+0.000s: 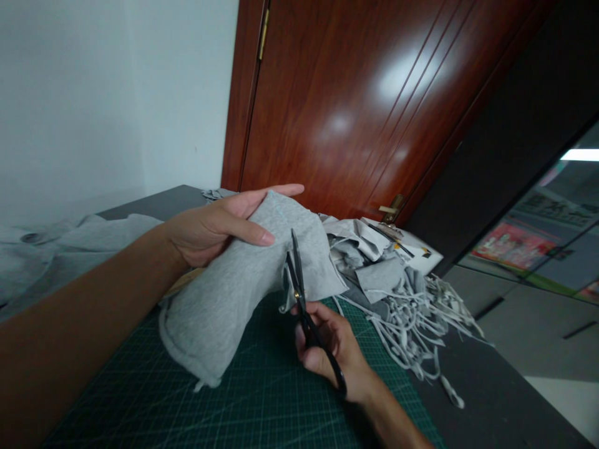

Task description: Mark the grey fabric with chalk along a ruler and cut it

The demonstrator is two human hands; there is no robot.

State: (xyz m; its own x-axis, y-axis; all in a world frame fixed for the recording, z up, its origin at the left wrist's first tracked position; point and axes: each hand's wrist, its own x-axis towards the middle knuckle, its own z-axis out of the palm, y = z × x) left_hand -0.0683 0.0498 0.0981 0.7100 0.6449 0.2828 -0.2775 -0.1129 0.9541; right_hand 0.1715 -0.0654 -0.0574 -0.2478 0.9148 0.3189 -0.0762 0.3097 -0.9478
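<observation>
My left hand [229,227] holds up a piece of light grey knit fabric [210,318], with the thumb on top and the other fingers partly behind it. The fabric droops toward me on the left and hangs over to the right. In my right hand [332,346] is a pair of black scissors [297,293], blades pointing up and a little apart. The blades lie at the cloth's inner edge, near the fold between its two hanging parts. Whether they are cutting through the cloth I cannot tell.
Under my hands lies a green cutting mat [276,386] on a dark table [491,386]. Fabric scraps and cords [402,330] are heaped to the right. More grey cloth [88,243] lies at the left. Behind the table stand a reddish wooden door [337,93] and a white wall [93,106].
</observation>
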